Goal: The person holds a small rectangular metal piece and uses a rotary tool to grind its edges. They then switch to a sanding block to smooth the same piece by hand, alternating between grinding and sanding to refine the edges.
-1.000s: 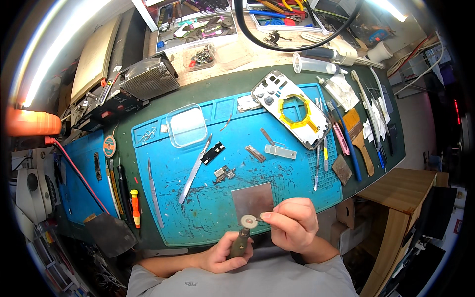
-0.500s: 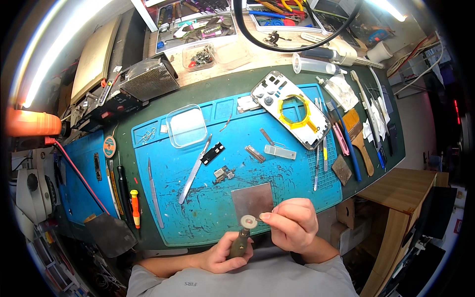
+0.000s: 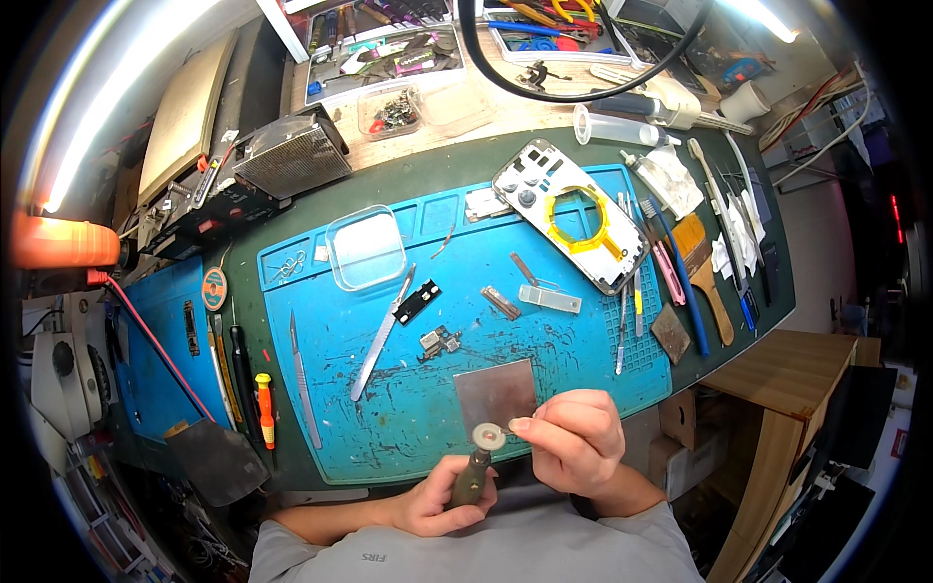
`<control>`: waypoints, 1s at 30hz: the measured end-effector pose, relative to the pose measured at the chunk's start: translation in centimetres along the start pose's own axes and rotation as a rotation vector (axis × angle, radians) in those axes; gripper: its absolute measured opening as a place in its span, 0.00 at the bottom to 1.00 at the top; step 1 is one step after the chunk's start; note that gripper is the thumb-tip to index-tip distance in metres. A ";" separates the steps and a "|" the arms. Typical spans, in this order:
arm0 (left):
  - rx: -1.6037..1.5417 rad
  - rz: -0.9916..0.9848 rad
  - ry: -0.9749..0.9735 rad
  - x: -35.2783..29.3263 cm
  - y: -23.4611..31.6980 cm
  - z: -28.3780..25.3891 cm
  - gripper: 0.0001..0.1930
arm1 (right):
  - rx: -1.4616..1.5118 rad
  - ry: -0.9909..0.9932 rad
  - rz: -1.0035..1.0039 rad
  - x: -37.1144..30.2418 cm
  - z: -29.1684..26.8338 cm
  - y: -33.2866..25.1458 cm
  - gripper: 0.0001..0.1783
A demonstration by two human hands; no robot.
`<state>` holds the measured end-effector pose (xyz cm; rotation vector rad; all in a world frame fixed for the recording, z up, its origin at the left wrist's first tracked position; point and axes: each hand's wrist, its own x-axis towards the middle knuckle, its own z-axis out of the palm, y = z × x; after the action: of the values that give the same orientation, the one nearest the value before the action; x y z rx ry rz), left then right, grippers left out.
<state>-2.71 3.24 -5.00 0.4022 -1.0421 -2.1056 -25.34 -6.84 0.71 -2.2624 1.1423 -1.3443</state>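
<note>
My left hand (image 3: 437,502) is wrapped round the dark green handle of a rotary tool (image 3: 469,482), held upright at the mat's near edge. A pale round disc (image 3: 489,436) tops the tool. Just to its right my right hand (image 3: 581,442) is closed in a pinch. A small dark sliver shows at its fingertips beside the disc's rim, too small to name. Beyond the disc a square metal plate (image 3: 498,389) lies on the blue mat (image 3: 573,374). Small metal parts (image 3: 440,343) and a black bracket (image 3: 418,301) lie farther off.
A phone frame (image 3: 573,216) with a yellow ring rests at the mat's far right. Scalpels (image 3: 382,335), a clear box (image 3: 366,247) and a clear block (image 3: 550,298) lie on the mat. Brushes (image 3: 708,277) line the right, screwdrivers (image 3: 264,408) the left.
Almost nothing has moved. Both hands keep their grips, and the disc stays close to the right fingertips.
</note>
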 end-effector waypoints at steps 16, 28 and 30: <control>0.000 0.002 0.003 0.2 0.2 0.1 0.27 | -0.004 -0.001 -0.005 0.0 0.0 0.1 0.23; 0.004 0.008 0.000 0.2 0.1 0.0 0.27 | -0.006 0.003 0.002 0.0 0.1 0.0 0.23; 0.002 0.004 -0.001 0.1 0.1 0.0 0.27 | -0.005 -0.001 0.003 0.1 0.1 0.0 0.23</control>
<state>-2.74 3.11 -4.94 0.3996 -1.0450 -2.1017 -25.26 -6.92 0.73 -2.2634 1.1496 -1.3405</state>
